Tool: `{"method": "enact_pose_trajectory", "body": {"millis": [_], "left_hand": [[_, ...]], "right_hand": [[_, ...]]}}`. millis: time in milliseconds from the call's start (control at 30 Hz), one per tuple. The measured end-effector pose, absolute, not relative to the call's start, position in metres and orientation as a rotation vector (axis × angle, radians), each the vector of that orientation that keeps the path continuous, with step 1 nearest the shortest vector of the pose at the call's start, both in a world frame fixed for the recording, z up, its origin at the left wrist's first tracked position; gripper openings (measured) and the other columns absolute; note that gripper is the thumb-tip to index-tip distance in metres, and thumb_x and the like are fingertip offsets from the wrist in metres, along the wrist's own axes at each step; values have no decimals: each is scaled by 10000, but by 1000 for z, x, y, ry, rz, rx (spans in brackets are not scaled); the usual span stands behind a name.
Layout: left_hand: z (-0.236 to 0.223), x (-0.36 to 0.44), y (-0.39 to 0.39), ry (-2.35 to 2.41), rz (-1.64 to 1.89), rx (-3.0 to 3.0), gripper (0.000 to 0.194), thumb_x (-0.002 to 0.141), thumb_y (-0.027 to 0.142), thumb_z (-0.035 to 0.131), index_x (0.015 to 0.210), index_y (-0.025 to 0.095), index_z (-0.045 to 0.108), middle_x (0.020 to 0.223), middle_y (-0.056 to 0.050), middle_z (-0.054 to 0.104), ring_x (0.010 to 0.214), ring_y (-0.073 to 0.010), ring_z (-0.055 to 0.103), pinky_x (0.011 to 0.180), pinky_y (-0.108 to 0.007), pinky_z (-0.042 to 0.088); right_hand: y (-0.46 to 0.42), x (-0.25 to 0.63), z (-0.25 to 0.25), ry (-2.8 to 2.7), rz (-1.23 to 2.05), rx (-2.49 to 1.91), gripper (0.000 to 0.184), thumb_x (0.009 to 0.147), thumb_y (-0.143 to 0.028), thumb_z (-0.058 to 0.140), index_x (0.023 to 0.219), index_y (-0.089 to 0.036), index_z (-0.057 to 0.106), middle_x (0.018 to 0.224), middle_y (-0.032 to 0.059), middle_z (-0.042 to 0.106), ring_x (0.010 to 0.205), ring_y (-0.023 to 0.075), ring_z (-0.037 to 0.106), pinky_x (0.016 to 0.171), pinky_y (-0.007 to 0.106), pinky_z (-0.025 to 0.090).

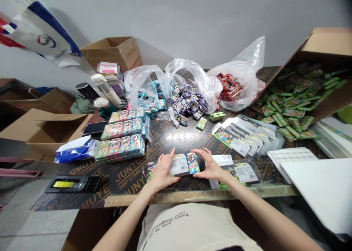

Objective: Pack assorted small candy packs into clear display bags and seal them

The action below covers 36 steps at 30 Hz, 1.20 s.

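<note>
My left hand (162, 172) rests over a grey-and-green printed packaging sleeve (180, 164) near the table's front edge, thumb and forefinger gripping its two long sides. My right hand (210, 166) holds a small blue patterned box (193, 163) between thumb and fingertips, at the right end of that sleeve. Whether the box is partly inside the sleeve, I cannot tell. Another printed sleeve (242, 173) lies beneath and to the right of my right wrist. Farther back are a loose green box (201, 124) and several fanned clear-and-printed sleeves (242, 139).
Stacked wrapped packs (121, 146) stand left. Plastic bags hold blue boxes (161, 104), purple boxes (187, 100) and red boxes (229, 88). A carton (313, 42) of green boxes tilts at right. White sheets (321, 192), a black tray (73, 184) and bottles (106, 89) also occupy the area.
</note>
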<state>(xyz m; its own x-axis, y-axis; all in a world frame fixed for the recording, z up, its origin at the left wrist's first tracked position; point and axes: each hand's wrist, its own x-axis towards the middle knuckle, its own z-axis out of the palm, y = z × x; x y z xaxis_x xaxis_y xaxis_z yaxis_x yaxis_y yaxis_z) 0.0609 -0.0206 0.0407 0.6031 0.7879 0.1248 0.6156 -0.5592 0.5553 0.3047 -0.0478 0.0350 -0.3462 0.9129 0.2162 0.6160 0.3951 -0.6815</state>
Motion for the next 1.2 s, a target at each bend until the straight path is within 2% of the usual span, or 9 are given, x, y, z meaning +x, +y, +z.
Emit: {"method": "enact_pose_trajectory", "body": {"millis": [233,367,467,600,733,833,1000,1100,1200], "left_hand": [[47,59,-14,1126,573,2257,1010,599,308,689,1398,219,77,1220,-95,453,1138,-274,407,1008,-468,261],[48,58,-7,1176,632,2199,1031,574,294,704,1398,219,90,1196,-92,460,1113,-272,427,981,-446,298],[46,57,-5,1198,602,2183,1046,553,290,713,1398,220,101,1191,-92,462,1103,-272,432,967,-434,314],[36,58,-10,1194,521,2227,1043,519,262,727,1391,223,156,1214,-91,454,1121,-270,408,984,-432,295],[22,59,-16,1100,372,2299,1016,449,285,770,1349,242,300,1201,-86,484,1121,-281,415,1026,-484,221],[20,60,-12,1143,476,2192,897,442,381,787,1262,249,449,1197,-92,513,1129,-297,427,1032,-516,194],[39,73,8,1268,997,1328,509,687,439,630,1116,169,583,1041,-103,632,952,-221,578,867,-368,424],[50,83,19,1150,1049,970,398,709,460,601,897,115,664,808,-81,680,725,-170,613,723,-296,462],[55,90,20,1093,1001,951,338,696,436,619,672,101,660,612,-43,644,566,-126,564,619,-250,440]], "right_hand": [[-43,302,43,-1953,617,-1313,1049,518,-561,724,1359,-216,198,1333,130,402,1264,319,305,1039,503,128],[-44,292,48,-1936,673,-1253,645,822,-421,503,1365,-233,209,1130,76,593,1150,240,467,1052,493,66],[-17,284,47,-1924,691,-1215,445,880,-345,410,1309,-250,338,1039,45,643,1076,212,525,1050,479,91],[64,280,41,-1494,465,-1472,486,779,-360,548,1231,-210,448,1201,91,544,1162,258,432,1012,461,216],[135,280,38,-1235,686,-1523,551,626,-293,666,1151,-191,531,1155,102,570,1116,287,467,971,477,293],[145,273,38,-1189,783,-1467,429,626,-284,649,1038,-175,598,934,74,658,894,243,589,876,447,407],[74,246,36,-1168,1036,-1303,417,717,-373,592,1070,-151,572,814,68,680,724,201,637,699,374,514],[18,242,38,-1165,1269,-1153,405,728,-368,617,1079,-174,557,808,55,675,743,199,639,726,380,512],[-14,255,45,-1343,1081,-1203,508,666,-339,691,1132,-212,531,1003,69,637,937,228,595,849,401,460]]}}
